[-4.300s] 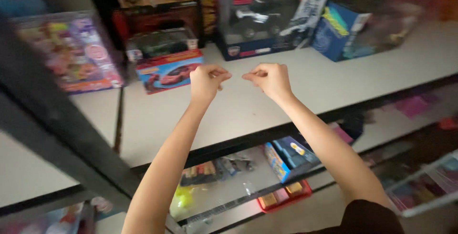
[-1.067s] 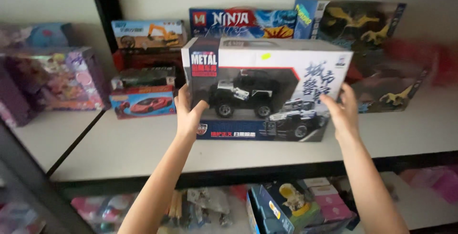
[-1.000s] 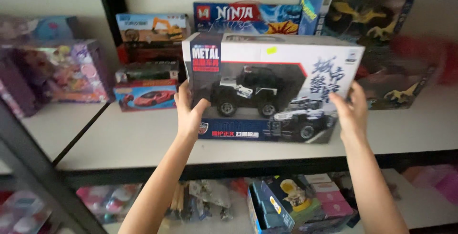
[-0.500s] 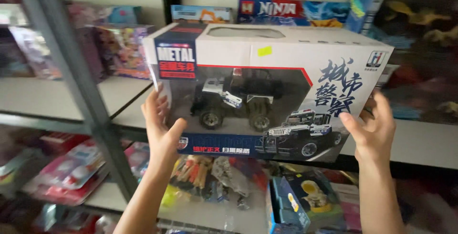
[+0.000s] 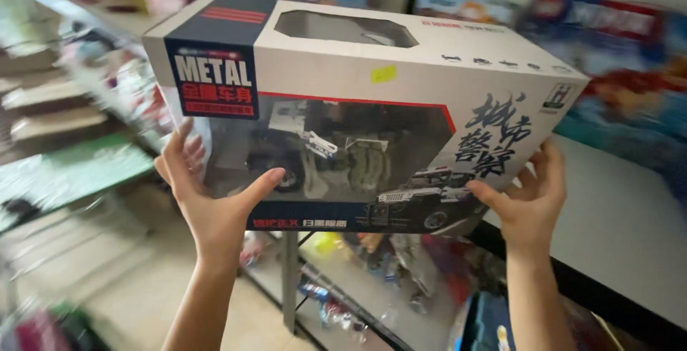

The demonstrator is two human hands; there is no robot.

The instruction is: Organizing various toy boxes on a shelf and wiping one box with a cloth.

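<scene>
Toy box, large and white with a dark blue corner panel, held up in the centre of the frame, clear of the white shelf at the right. A model vehicle shows through its front window; a second window opens in the top face, beside a small yellow sticker. Left hand, at lower left, is spread wide, palm pressed to the box's left end and thumb across the front. Right hand, at lower right, is likewise open, cupping the right end from beneath. Neither hand closes round anything; the box is clamped between the two palms. Other boxed toys stand blurred at upper right. Step in hand, as judged: carrying the box away from the shelf. Any further move calls for even pressure from both palms, lest the box tilt or slip.
</scene>
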